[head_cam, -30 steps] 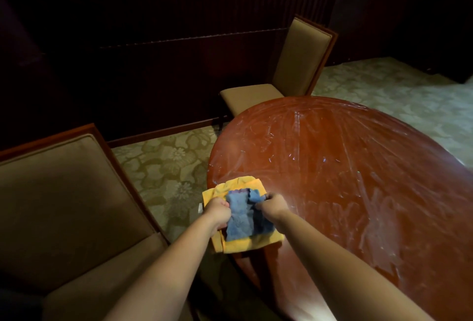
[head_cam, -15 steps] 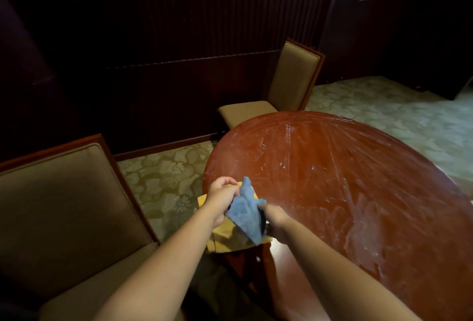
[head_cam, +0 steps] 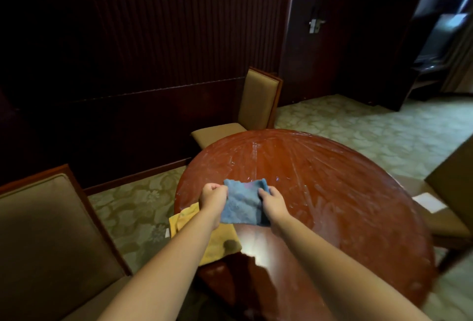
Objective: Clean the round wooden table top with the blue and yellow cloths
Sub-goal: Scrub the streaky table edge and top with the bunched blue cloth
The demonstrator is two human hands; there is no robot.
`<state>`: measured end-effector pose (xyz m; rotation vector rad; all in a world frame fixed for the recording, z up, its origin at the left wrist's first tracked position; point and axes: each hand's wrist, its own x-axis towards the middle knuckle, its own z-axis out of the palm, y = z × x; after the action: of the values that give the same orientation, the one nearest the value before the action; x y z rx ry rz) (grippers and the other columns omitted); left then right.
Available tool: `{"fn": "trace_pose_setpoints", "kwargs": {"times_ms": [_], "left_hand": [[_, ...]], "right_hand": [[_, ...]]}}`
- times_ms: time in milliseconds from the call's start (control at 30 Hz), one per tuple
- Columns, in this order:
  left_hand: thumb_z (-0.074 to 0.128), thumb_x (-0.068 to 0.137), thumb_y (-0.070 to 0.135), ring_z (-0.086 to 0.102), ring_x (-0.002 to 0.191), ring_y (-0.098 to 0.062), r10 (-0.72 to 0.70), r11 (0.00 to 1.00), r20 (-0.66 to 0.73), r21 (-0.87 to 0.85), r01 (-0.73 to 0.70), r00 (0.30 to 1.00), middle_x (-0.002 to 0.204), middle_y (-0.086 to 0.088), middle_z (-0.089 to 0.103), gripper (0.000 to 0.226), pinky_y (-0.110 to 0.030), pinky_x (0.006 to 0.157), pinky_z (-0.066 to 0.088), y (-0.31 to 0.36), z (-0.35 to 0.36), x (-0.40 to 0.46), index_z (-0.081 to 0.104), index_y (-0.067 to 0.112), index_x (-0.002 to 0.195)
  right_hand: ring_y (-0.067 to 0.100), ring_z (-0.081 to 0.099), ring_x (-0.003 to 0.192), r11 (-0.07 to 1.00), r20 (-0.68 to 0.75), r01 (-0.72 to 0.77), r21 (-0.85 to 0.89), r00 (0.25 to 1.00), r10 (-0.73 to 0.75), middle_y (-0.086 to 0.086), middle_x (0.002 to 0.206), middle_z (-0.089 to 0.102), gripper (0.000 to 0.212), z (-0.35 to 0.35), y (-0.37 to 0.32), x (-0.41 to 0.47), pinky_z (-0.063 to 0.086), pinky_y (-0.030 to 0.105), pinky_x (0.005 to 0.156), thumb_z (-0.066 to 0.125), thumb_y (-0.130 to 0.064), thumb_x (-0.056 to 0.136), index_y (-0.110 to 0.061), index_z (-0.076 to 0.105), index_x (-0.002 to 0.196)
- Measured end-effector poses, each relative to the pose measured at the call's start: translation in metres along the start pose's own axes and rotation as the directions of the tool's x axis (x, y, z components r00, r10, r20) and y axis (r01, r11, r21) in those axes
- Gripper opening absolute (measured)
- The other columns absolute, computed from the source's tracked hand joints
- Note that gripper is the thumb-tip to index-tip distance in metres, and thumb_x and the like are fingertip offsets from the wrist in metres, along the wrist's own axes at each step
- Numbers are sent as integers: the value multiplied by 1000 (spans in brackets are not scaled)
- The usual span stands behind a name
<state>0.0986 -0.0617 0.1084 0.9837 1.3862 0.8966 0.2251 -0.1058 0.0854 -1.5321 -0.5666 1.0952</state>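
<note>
Both hands, left (head_cam: 214, 194) and right (head_cam: 273, 201), pinch the blue cloth (head_cam: 243, 204) by its sides, spread above the table's (head_cam: 332, 192) near-left edge, probably readying it for wiping; the yellow cloth (head_cam: 217, 241) lies on that edge.

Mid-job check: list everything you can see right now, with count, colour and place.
blue cloth: one, blue, held spread above the table's near left part
yellow cloth: one, yellow, at the table's near left edge, overhanging
table: one, round, reddish wood, smeared, centre right
chairs: three, tan, far, near left, right edge
door: one, dark, back right
left hand: grips the blue cloth's left edge
right hand: grips its right edge
</note>
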Motion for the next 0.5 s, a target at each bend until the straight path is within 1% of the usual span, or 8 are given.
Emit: {"fn": "trace_pose_setpoints", "kwargs": {"times_ms": [33, 67, 133, 200, 267, 333, 400, 500], "left_hand": [[51, 75, 9, 56, 69, -26, -22, 1000, 20, -2, 22, 1000, 75, -11, 59, 3, -34, 62, 46, -1, 5, -2, 52, 13, 74], [52, 75, 14, 61, 71, -28, -54, 999, 39, -5, 54, 998, 78, -12, 64, 6, -36, 64, 50, -3, 11, 0, 56, 10, 77], [54, 72, 31, 68, 76, -29, -125, 992, 98, 4, 126, 987, 84, -11, 70, 26, -40, 70, 57, -10, 23, 7, 63, 11, 86], [57, 59, 49, 71, 79, -31, -196, 980, 196, 20, 196, 961, 90, -11, 73, 56, -47, 76, 58, -26, 39, 28, 69, 12, 99], [57, 64, 58, 71, 82, -31, -269, 963, 298, 53, 265, 916, 93, -13, 73, 66, -44, 78, 57, -19, 53, 19, 70, 9, 106], [45, 86, 59, 68, 72, -28, -306, 951, 387, 76, 301, 870, 80, -13, 73, 60, -31, 67, 55, 1, 60, -8, 69, 6, 95], [34, 95, 57, 65, 55, -23, -330, 938, 480, 73, 338, 813, 63, -10, 69, 60, -25, 56, 50, 2, 69, -10, 65, 8, 83], [37, 96, 51, 66, 54, -22, -342, 930, 531, 71, 362, 775, 64, -10, 70, 51, -27, 59, 50, 1, 79, -10, 65, 9, 84]], "right_hand": [[17, 54, 65, 999, -7, 33, -11, 999, -33, 6, 78, 53, 12, -6, -6, -2, 47, 26, 53, 44, -12, 98, -13, 49, 88], [17, 52, 64, 998, -12, 57, -11, 998, -57, 6, 77, 52, 13, -13, -10, -2, 46, 25, 52, 43, -12, 99, -14, 47, 86], [16, 49, 60, 997, -31, 70, 8, 997, -70, 6, 73, 50, 15, -25, -19, -1, 42, 20, 46, 44, -10, 98, -13, 46, 83], [17, 50, 58, 996, -48, 72, 46, 996, -70, 7, 71, 50, 18, -38, -29, -2, 41, 17, 42, 44, -10, 97, -12, 47, 80], [18, 53, 59, 993, -68, 61, 97, 996, -54, 9, 72, 55, 19, -48, -34, -2, 43, 17, 43, 45, -13, 98, -9, 51, 80], [23, 61, 67, 988, -82, 32, 154, 996, -19, 13, 81, 63, 22, -56, -35, -1, 50, 22, 52, 45, -20, 98, -4, 59, 91], [30, 66, 86, 980, -98, 9, 197, 995, 10, 20, 101, 68, 36, -63, -31, 1, 55, 34, 73, 45, -26, 99, 3, 62, 108], [35, 65, 102, 977, -112, 4, 215, 993, 20, 20, 110, 68, 44, -74, -26, 0, 51, 45, 92, 41, -33, 99, 1, 65, 114]]}}
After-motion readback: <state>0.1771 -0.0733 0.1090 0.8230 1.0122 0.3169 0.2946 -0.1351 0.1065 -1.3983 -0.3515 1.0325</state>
